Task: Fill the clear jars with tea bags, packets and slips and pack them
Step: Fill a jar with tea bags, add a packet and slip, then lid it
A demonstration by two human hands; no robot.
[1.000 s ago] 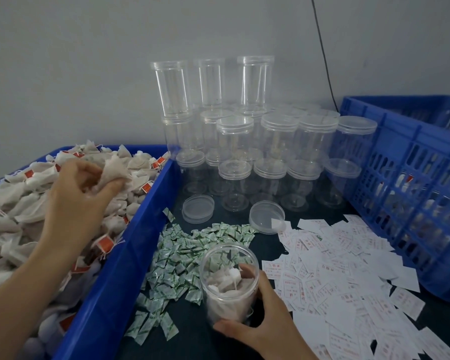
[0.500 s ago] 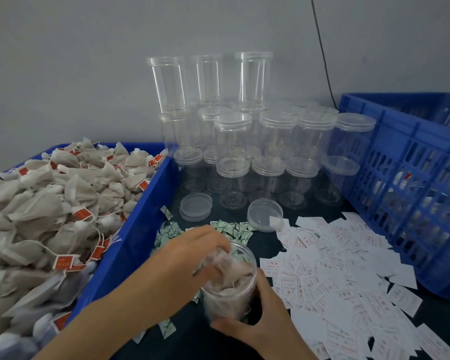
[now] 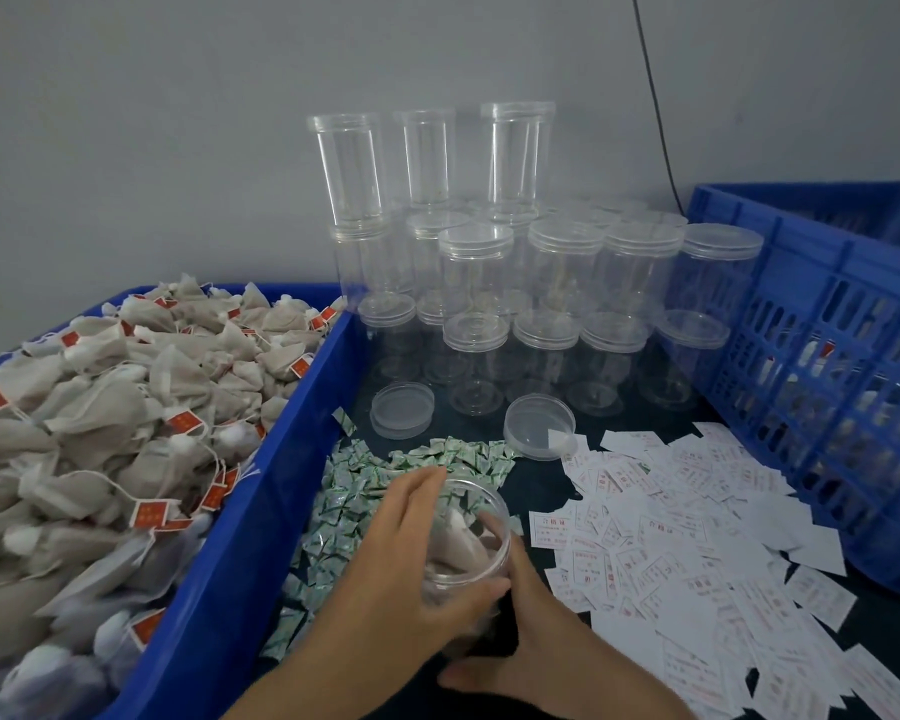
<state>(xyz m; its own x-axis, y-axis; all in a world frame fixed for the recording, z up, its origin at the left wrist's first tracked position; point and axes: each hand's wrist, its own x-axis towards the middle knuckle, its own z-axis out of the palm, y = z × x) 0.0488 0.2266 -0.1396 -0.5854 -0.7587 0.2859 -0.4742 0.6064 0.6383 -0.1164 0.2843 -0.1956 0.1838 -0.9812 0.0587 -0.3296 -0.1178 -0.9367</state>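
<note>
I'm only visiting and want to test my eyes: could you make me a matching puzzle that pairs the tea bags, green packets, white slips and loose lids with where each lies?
Things:
1 tea bags
2 green packets
3 white slips
4 loose lids

Places:
A spread over the table on its right side, by the blue crate
B just in front of the stacked jars
C heaped in the blue bin
D on the table beside the blue bin

Pairs: 1-C, 2-D, 3-A, 4-B

Just left of the grip on the open jar [image 3: 468,543], the blue bin [image 3: 261,511] wall rises close, with only a strip of flat green packets [image 3: 354,491] between. Beyond the grip lie two loose lids [image 3: 402,410], then the stacked jars [image 3: 541,283] wall off the back. To its right, flat slips [image 3: 671,522] leave low open room up to the blue crate [image 3: 827,356].
</note>
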